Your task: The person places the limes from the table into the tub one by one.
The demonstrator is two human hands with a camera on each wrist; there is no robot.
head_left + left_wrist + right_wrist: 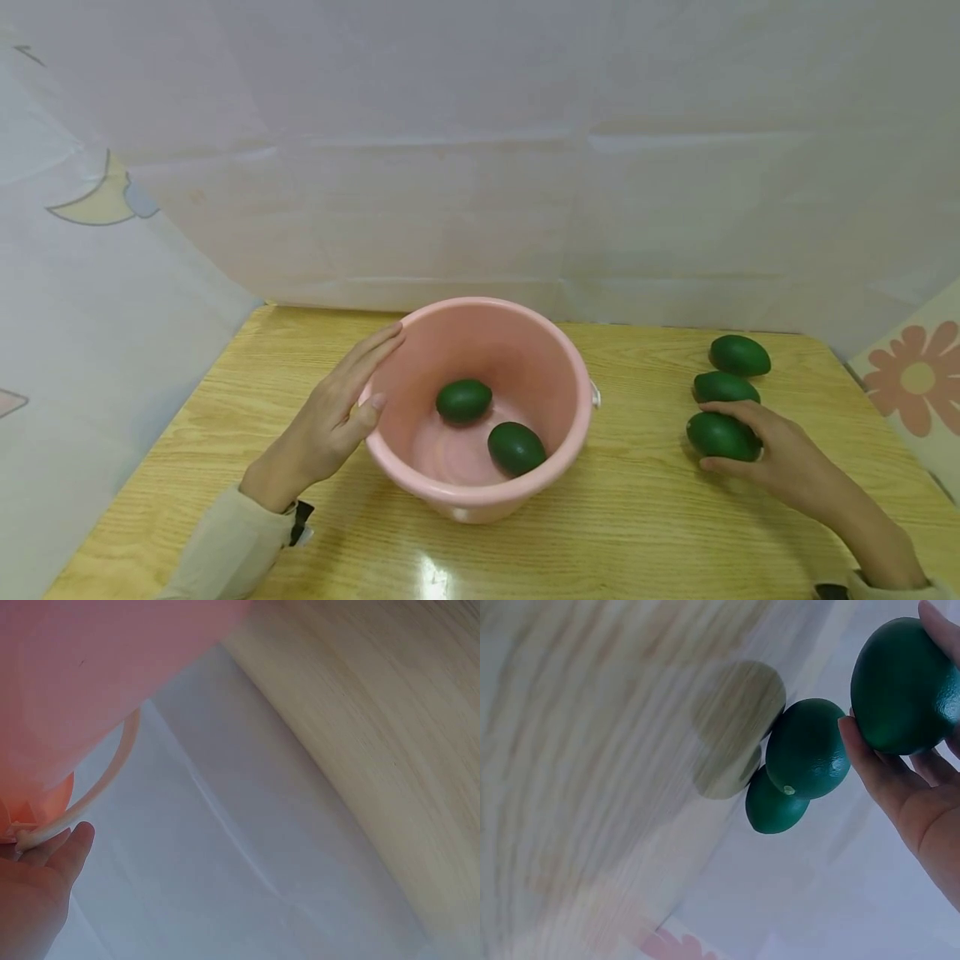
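Pale wall covering (465, 175) behind a wood-grain desk (637, 542); printed crescent (105, 204) on the covering, well left of the left fingers.

Left hand (322, 429): fingers nearly straight, resting against the left side of the pink bucket (472, 497), thumb at the rim; no fruit in them. Left wrist view: the bucket's handle (114, 766) curves away just beside these fingers.

Bucket stands upright to the right of the left fingers. Inside, at the bottom: one green fruit (463, 402), and a second fruit (517, 448) nearer the wearer.

Right hand (783, 462), well right of the bucket: fingers and thumb part-curled, spread to the width of the third fruit (716, 435), gripping it. Cannot tell whether it touches the desk.

Just beyond the right fingers: fourth fruit (723, 386), then fifth fruit (740, 356); contact between them unclear.

Count: two inside, three outside, one of these in hand. Bucket wall stands between right fingers and interior. Far right of them, printed flower (918, 377).
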